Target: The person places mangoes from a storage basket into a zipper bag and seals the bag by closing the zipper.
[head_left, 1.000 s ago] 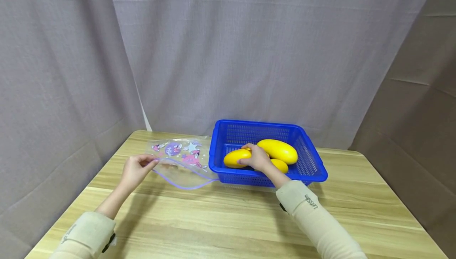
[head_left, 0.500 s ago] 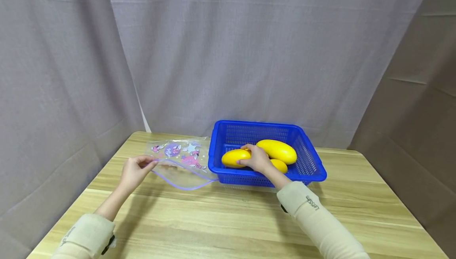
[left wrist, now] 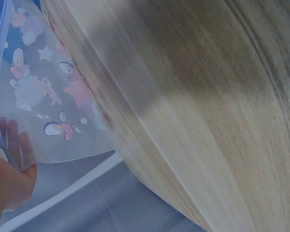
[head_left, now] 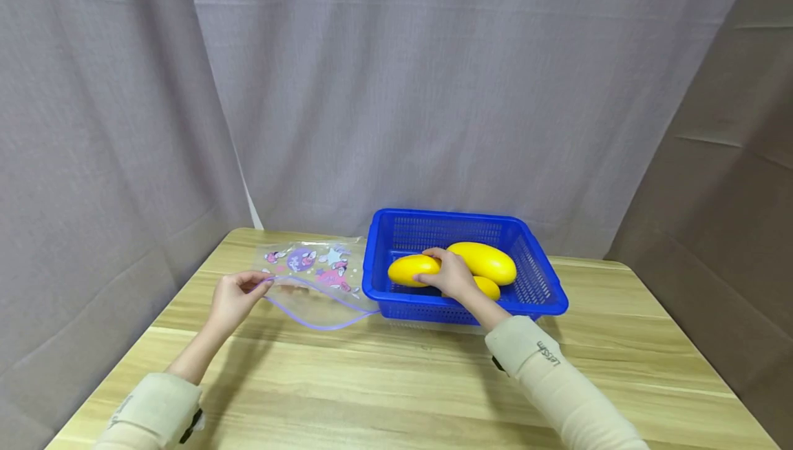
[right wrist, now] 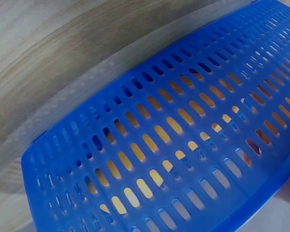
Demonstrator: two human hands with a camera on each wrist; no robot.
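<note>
In the head view my left hand [head_left: 234,298] pinches the purple-edged mouth of a clear zip bag [head_left: 334,257], which lies on the table with its mouth partly spread. The left wrist view shows the bag's printed stars and shells [left wrist: 43,87], with fingers visible through the film. My right hand [head_left: 455,275] reaches into a blue plastic basket [head_left: 464,215] and grips a smooth yellow mango [head_left: 411,270] at its right end. A bigger mango [head_left: 486,263] lies behind that hand, and another [head_left: 487,287] is partly covered by it. Through the basket's slots [right wrist: 150,142], the right wrist view shows yellow.
The basket stands on a wooden table [head_left: 372,388], and the bag's right side meets its left wall. Grey cloth [head_left: 434,92] hangs behind the table and at both sides.
The gripped mango has risen slightly and shifted a little to the right with my right hand. My left hand and the bag stay almost where they were.
</note>
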